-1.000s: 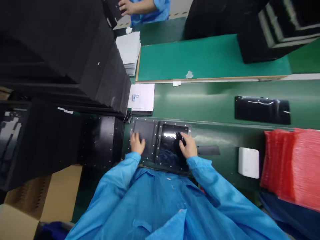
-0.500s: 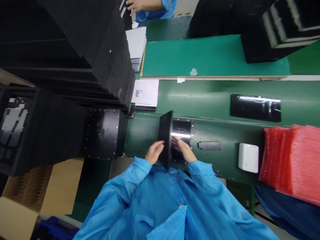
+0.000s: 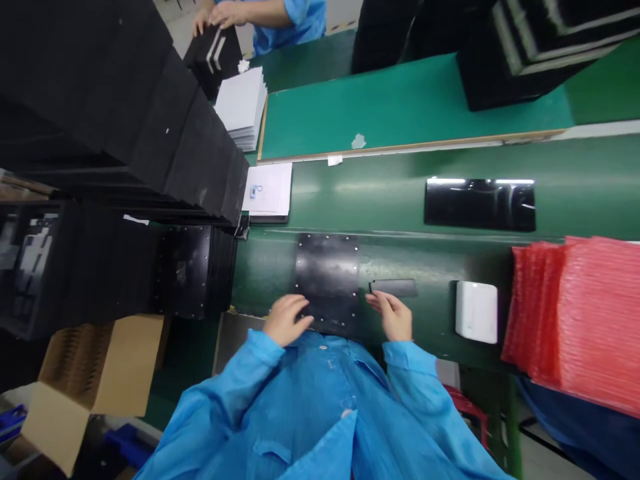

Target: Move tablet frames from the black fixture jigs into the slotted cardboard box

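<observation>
A black rectangular panel with small bright dots along its edges (image 3: pixel 327 277) lies flat on the green table in front of me. My left hand (image 3: pixel 289 319) is at the panel's lower left edge, thumb and fingers apart, holding nothing. Beyond the panel's right side, my right hand (image 3: pixel 393 313) has its fingertips at the left end of a small dark grey strip (image 3: pixel 395 287). Whether those fingers grip the strip is hard to tell.
Tall black stacks (image 3: pixel 190 147) rise at the left. Papers (image 3: pixel 270 187), a glossy black panel (image 3: pixel 480 204), a white box (image 3: pixel 477 312) and red bubble-wrap sheets (image 3: pixel 595 320) lie around. Another person's hands (image 3: pixel 225 13) touch a black block at the top.
The upright dark panel between my hands now lies flat. My right hand has moved right to the grey strip, and my left hand has come off the panel's face. The view has shifted.
</observation>
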A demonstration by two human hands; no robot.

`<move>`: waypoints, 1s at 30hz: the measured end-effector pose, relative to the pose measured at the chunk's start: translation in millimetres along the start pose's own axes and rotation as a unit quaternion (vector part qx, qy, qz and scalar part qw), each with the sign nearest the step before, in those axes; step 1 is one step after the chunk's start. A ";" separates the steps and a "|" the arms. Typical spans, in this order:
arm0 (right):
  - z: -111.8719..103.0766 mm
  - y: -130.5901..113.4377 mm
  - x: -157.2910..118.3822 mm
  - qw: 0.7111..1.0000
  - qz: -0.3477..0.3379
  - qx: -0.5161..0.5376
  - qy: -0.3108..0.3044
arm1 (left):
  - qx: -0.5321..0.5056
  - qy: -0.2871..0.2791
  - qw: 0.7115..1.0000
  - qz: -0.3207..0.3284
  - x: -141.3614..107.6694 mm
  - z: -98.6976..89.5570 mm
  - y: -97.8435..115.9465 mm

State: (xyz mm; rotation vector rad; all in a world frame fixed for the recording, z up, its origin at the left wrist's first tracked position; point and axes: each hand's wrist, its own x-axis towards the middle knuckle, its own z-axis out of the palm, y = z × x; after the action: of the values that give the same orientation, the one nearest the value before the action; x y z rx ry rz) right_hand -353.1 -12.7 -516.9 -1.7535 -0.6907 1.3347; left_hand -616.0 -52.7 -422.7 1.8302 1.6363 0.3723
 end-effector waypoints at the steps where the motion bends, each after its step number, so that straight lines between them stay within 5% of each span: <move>1: -4.5 -1.1 -0.6 1.000 -0.002 0.001 0.006 | 0.022 0.060 0.998 -0.003 -1.7 -30.2 -12.7; 4: 11.0 -10.1 -4.0 0.999 -0.020 -0.013 -0.049 | 0.084 0.257 0.959 -0.091 -7.2 -131.6 -70.9; 6: 50.2 -18.9 -11.6 0.987 -0.046 -0.037 -0.149 | 0.108 0.348 0.907 -0.210 -8.3 -185.4 -115.0; 8: 109.8 -27.0 -26.4 0.957 -0.079 -0.064 -0.273 | 0.104 0.373 0.852 -0.351 -6.8 -213.3 -151.3; 10: 180.1 -33.2 -46.1 0.915 -0.096 -0.080 -0.384 | 0.094 0.369 0.813 -0.439 -5.6 -215.5 -173.8; 13: 274.6 -40.2 -68.4 0.881 -0.080 -0.069 -0.461 | 0.012 0.383 0.818 -0.429 -15.6 -190.1 -182.2; 16: 309.7 -43.9 -64.6 0.907 -0.079 -0.051 -0.410 | -0.183 0.383 0.842 -0.334 -40.4 -153.2 -169.8; 18: 287.3 -41.7 -49.4 0.931 -0.080 -0.056 -0.353 | -0.265 0.348 0.859 -0.265 -51.5 -124.6 -153.5; 21: 207.8 -30.6 -21.4 0.961 -0.066 -0.072 -0.258 | -0.335 0.242 0.886 -0.211 -37.6 -74.5 -121.4; 25: 105.6 -9.6 7.4 0.987 -0.040 -0.073 -0.135 | -0.413 0.110 0.859 -0.283 24.8 -11.5 -82.0; 30: 36.2 -1.9 30.7 0.983 -0.126 -0.103 -0.086 | -0.356 0.062 0.891 -0.275 73.3 20.3 -50.3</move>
State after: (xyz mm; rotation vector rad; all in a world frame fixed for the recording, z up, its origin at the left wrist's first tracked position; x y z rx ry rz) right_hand -378.7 22.9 -535.2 -1.6542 -1.1441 1.2846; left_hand -629.6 12.9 -484.5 0.7770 1.7063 0.7209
